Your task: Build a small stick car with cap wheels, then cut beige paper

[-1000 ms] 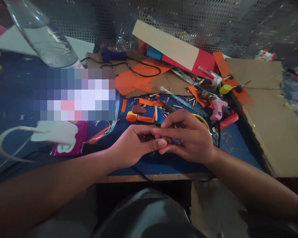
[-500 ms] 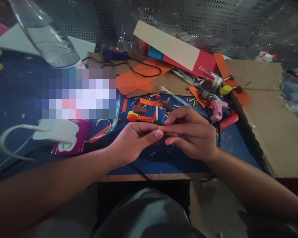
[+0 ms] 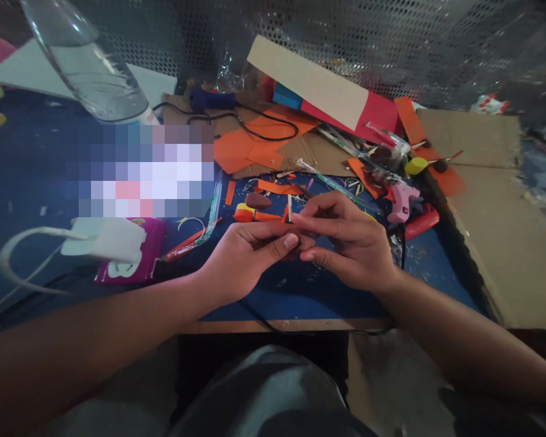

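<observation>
My left hand (image 3: 255,258) and my right hand (image 3: 352,243) meet just above the front part of the blue table (image 3: 318,297). Thumb and fingers of the left are pinched together, palm turned inward. The right hand's fingertips press close against the left's, its fingers bent. Whatever lies between them is mostly covered by the fingers and cannot be made out. Right behind the hands are a brown rounded piece (image 3: 258,201) on a stick, a yellow-and-orange piece (image 3: 243,212) and orange strips (image 3: 279,187).
A pink glue gun (image 3: 403,202) lies right of my hands beside a red cylinder (image 3: 421,223). Cardboard (image 3: 509,243) borders the right side. Left are a white plug adapter (image 3: 109,240) and a clear bottle (image 3: 91,73). Orange paper (image 3: 241,149) and a blue-handled corded tool (image 3: 212,98) lie behind.
The green and blue bit at my fingertips is no longer visible. My right fingers have shifted slightly left over the left fingertips. The whole view has moved a little.
</observation>
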Tool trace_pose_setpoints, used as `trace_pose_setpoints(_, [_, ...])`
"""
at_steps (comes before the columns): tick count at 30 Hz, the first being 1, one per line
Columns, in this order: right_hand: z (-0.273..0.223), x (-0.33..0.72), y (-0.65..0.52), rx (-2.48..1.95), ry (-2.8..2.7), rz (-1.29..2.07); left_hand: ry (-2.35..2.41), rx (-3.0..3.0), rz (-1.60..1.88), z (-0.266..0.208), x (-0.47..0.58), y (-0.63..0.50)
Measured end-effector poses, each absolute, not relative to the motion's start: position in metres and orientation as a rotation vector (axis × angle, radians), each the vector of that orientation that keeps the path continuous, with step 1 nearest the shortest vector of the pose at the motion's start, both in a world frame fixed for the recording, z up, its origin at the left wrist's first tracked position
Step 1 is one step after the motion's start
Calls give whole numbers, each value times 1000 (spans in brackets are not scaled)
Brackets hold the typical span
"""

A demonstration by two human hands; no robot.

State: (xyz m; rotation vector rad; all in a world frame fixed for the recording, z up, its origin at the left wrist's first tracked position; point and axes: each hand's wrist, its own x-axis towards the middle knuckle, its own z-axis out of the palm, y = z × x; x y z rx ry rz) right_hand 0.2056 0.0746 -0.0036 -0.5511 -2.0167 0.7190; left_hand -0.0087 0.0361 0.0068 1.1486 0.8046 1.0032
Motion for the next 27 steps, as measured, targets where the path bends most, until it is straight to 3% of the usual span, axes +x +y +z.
trace_pose_setpoints(21, [-2, 206, 75, -539, -2151, 389, 842, 1142, 1012, 10, -7, 36])
trace_pose_setpoints(27, [0, 209, 75, -551, -2075, 433, 844, 1183, 952, 7, -9, 35])
